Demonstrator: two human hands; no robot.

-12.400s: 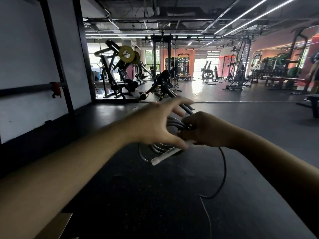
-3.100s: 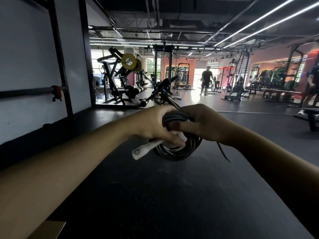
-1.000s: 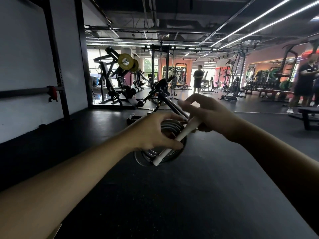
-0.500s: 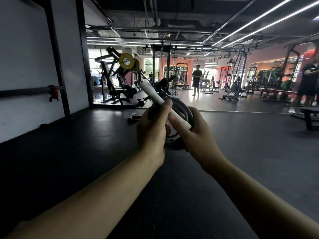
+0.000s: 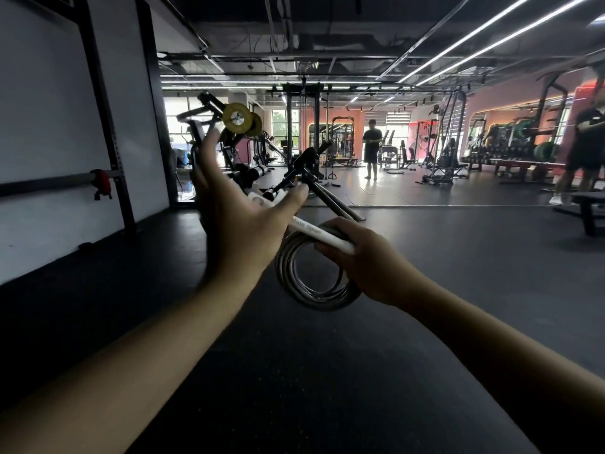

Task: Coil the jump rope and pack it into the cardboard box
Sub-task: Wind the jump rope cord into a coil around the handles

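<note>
The jump rope [image 5: 311,290] is wound into a tight dark coil of several loops and hangs in the air in front of me. My right hand [image 5: 366,267] grips the coil's top together with a white handle [image 5: 322,235] that lies across it. My left hand [image 5: 235,224] is open just left of the coil, palm toward me, fingers spread and raised, holding nothing. A second white handle end [image 5: 258,201] shows behind the left palm. The cardboard box is out of sight.
Black rubber gym floor [image 5: 294,371] spreads below. A white wall with a black rack upright [image 5: 108,126] runs along the left. Weight machines [image 5: 248,152] stand ahead. One person [image 5: 371,149] stands far back, another [image 5: 586,149] at the right near a bench [image 5: 589,208].
My left hand has let go of the coil and handles and opened out to the left. The right hand has turned the coil so that it hangs lower, with the handle across its top.
</note>
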